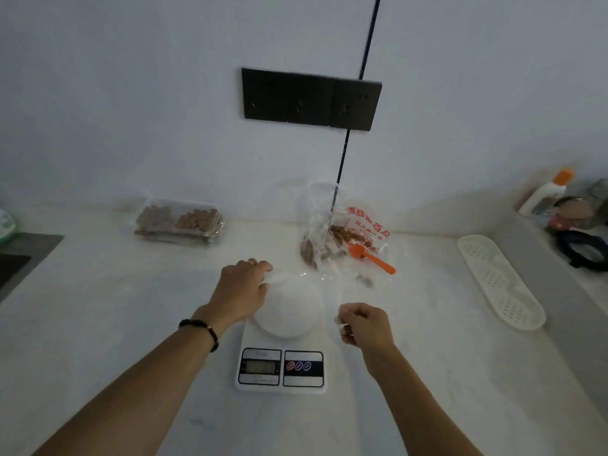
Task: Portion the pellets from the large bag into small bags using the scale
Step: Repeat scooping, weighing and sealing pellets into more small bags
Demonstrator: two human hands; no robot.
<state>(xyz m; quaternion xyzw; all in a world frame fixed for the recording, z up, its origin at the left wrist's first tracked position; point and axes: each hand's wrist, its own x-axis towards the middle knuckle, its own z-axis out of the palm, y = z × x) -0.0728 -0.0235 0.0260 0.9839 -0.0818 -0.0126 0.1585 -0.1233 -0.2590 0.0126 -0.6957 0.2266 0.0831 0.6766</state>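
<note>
A white digital scale sits on the counter with a white bowl on its platform. My left hand grips the bowl's far left rim. My right hand, fingers curled, pinches the edge of a thin clear small bag that is hard to see beside the bowl. Behind them lies the large clear bag with red print, holding brown pellets, and an orange scoop lies on it. Filled small bags of pellets are stacked at the back left.
A white perforated tray lies at the right. A bottle with an orange cap and dark items stand at the far right. A dark stove edge is at the left. Black wall sockets and a cable hang above.
</note>
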